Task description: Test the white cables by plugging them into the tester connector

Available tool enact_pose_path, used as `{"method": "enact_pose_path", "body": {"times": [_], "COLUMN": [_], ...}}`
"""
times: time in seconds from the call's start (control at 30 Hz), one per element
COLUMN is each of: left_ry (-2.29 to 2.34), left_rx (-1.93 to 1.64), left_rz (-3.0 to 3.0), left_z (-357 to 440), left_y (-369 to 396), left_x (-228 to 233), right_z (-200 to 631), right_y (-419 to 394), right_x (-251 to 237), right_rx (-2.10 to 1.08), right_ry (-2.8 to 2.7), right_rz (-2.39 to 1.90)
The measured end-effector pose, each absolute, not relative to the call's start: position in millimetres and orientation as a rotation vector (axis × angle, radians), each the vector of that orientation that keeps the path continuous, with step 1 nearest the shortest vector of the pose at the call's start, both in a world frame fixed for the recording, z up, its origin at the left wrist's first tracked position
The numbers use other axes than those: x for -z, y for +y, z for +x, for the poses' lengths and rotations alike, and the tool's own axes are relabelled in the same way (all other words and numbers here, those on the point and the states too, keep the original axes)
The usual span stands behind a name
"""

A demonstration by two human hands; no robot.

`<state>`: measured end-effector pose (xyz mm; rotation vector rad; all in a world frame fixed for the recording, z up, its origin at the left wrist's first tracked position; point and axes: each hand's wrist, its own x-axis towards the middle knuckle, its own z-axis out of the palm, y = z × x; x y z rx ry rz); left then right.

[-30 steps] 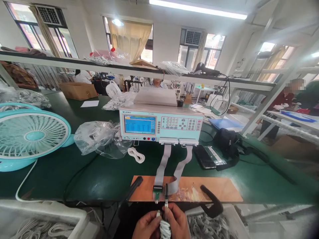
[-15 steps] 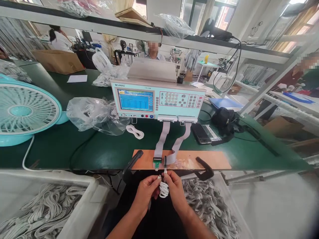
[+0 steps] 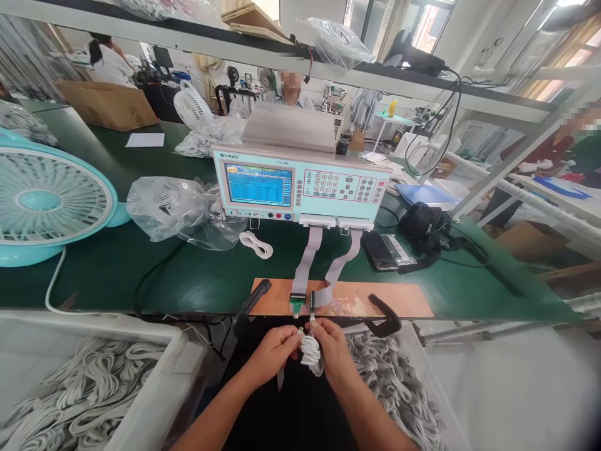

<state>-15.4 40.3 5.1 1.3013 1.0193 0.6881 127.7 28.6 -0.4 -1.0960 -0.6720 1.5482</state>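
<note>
Holding a coiled white cable [image 3: 310, 352] just in front of the desk [image 3: 201, 285], pinching one plug [image 3: 300, 330] in the grip of the left hand [image 3: 275, 351] and another in the right hand [image 3: 331, 343], maybe risking a bend against the green adapter board [image 3: 297, 307] from any skewed push!

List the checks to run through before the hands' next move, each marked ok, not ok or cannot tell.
1. Both gray ribbon cables attached to the tester: ok.
2. Tester's screen lit: ok.
3. Left hand grips one plug of the coiled white cable: ok.
4. That plug joined to the green circuit board: not ok, a gap shows.
5. Right hand just below the black connector on the right ribbon: ok.
6. Cable end seated in that connector: cannot tell, too small.
</note>
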Motion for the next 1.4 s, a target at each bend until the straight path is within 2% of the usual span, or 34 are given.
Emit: {"method": "enact_pose_path", "body": {"times": [0.2,0.57,1.4], "left_ry": [1.089,1.120,1.168], "left_rx": [-0.941,-1.163,-1.367], "left_rz": [1.163,0.961,0.807], "left_z": [-7,5,27], "left_y": [43,38,36], "left_x": [1,2,10], "right_z": [123,133,133], "right_y": [31,32,33], "right_x": [-2,3,6], "right_rx": [-1.575,-1.554,-1.581], "right_ry": [-0.555,-0.773,-0.649], "right_rz": [-1.054,-1.077,-1.124]}}
